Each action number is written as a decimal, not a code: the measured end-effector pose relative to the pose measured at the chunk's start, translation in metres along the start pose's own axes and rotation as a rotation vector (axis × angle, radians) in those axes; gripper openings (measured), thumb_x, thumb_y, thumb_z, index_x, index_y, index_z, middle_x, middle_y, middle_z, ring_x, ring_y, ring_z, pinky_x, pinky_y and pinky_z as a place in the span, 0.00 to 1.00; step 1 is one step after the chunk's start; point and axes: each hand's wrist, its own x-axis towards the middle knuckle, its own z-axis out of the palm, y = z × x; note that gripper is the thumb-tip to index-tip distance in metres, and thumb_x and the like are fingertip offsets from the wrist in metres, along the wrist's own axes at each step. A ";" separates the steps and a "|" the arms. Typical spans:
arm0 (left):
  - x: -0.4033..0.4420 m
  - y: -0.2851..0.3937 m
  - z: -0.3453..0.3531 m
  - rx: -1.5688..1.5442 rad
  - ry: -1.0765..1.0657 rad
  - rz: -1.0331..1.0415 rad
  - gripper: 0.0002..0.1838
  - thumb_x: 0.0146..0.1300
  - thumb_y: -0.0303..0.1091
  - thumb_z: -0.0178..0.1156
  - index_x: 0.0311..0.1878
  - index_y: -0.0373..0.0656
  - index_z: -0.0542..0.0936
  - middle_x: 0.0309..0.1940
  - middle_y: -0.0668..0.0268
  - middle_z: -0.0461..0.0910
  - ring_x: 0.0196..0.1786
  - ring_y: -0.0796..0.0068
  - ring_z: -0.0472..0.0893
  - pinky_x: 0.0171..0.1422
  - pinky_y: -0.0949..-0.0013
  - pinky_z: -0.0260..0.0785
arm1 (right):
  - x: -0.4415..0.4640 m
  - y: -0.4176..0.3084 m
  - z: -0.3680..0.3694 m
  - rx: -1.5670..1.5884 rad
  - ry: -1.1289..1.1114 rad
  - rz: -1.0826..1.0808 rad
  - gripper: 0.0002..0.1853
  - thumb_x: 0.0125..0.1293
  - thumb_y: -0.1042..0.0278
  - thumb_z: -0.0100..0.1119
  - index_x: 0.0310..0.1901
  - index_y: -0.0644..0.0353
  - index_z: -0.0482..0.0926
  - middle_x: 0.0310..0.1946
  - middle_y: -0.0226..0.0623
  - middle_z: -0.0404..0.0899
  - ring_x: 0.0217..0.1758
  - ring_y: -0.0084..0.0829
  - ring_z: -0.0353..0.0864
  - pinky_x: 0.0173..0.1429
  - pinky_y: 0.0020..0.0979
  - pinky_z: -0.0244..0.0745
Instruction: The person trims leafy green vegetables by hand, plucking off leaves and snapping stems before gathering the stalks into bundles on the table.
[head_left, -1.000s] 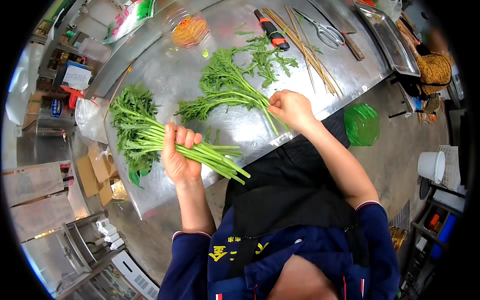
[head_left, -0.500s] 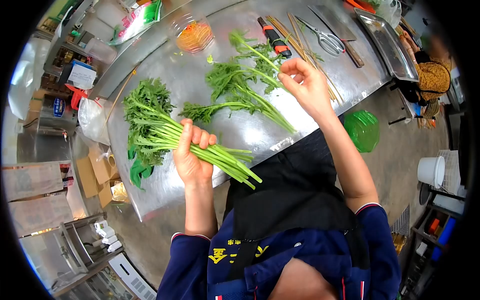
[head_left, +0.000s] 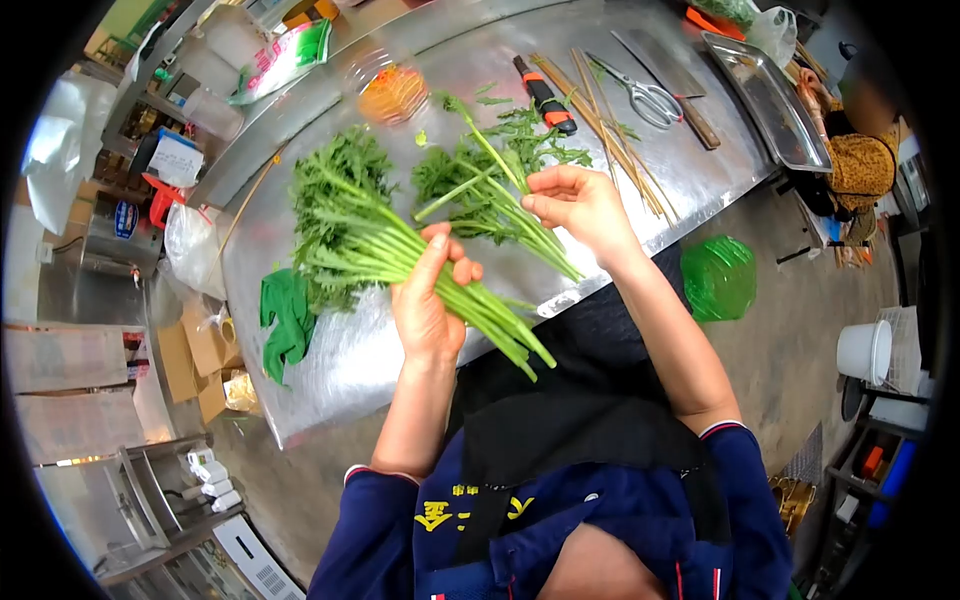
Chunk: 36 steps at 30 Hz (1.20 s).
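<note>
My left hand is wrapped around a thick bunch of leafy greens, its jagged leaves toward the upper left and its cut stems pointing at my apron. My right hand pinches the lower end of a single leafy green stalk between thumb and fingers. Beneath and beside that stalk, more loose greens lie on the metal table, stems toward me. A short bare piece of stem crosses over them, left of my right fingertips.
On the steel table are a green cloth, a clear tub with orange contents, a black-and-orange tool, thin sticks, scissors, a knife and a metal tray. Another person is at right.
My left hand has carried the bunch to the right and slightly up, uncovering more of the green cloth. My right hand has shifted left and down with its stalk.
</note>
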 end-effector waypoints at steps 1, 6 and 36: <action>0.001 -0.001 0.004 0.015 0.023 -0.013 0.11 0.60 0.29 0.57 0.45 0.37 0.72 0.28 0.66 0.72 0.24 0.79 0.67 0.34 0.70 0.65 | -0.004 -0.002 0.003 0.002 -0.018 -0.051 0.11 0.51 0.73 0.65 0.37 0.67 0.78 0.26 0.33 0.79 0.26 0.18 0.76 0.32 0.20 0.72; 0.011 -0.006 0.011 0.006 0.014 0.018 0.15 0.58 0.26 0.58 0.47 0.34 0.71 0.36 0.60 0.73 0.24 0.78 0.71 0.32 0.70 0.69 | -0.023 -0.005 0.022 -0.184 -0.084 -0.122 0.08 0.50 0.74 0.65 0.32 0.65 0.80 0.25 0.31 0.80 0.28 0.18 0.79 0.34 0.21 0.73; 0.012 0.007 -0.031 0.128 -0.279 -0.174 0.12 0.57 0.30 0.57 0.43 0.35 0.74 0.27 0.59 0.76 0.19 0.78 0.70 0.26 0.72 0.68 | 0.004 -0.015 0.060 0.289 -0.351 0.036 0.12 0.59 0.68 0.59 0.36 0.71 0.77 0.24 0.34 0.77 0.25 0.20 0.75 0.32 0.21 0.71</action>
